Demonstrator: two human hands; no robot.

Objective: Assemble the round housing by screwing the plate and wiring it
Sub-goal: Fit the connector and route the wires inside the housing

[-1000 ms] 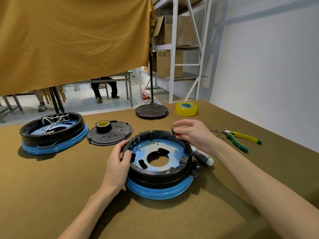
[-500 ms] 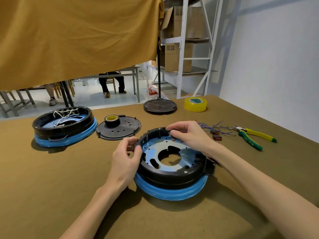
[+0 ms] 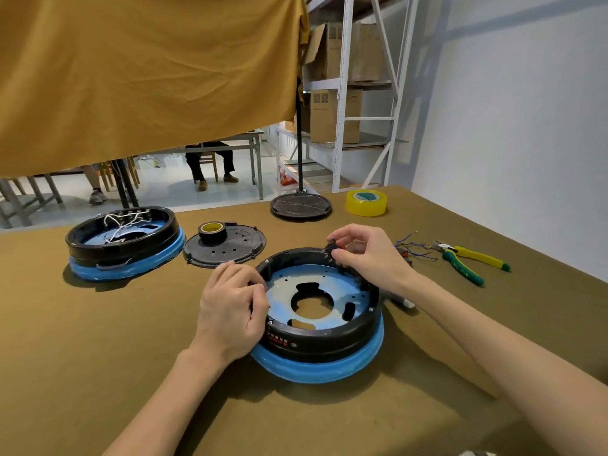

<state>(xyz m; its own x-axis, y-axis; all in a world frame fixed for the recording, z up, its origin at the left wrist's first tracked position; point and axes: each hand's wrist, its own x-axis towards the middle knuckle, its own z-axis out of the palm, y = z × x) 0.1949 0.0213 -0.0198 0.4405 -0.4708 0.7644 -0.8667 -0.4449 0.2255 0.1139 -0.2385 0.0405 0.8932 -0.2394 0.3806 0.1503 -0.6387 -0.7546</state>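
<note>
Your left hand (image 3: 230, 311) fingers curled on housing (image 3: 320, 337) rim at 9 o'clock, your right hand (image 3: 368, 255) fingers pinching a small black part (image 3: 330, 247) at 12 o'clock, pliers (image 3: 470, 261) at 2 o'clock.

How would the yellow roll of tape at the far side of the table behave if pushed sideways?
The yellow tape roll lies flat on its side on the cloth-covered table, so it would probably slide, not roll. It looks light, so it should shift easily. Stood on edge, its round shape would likely roll away.
</note>
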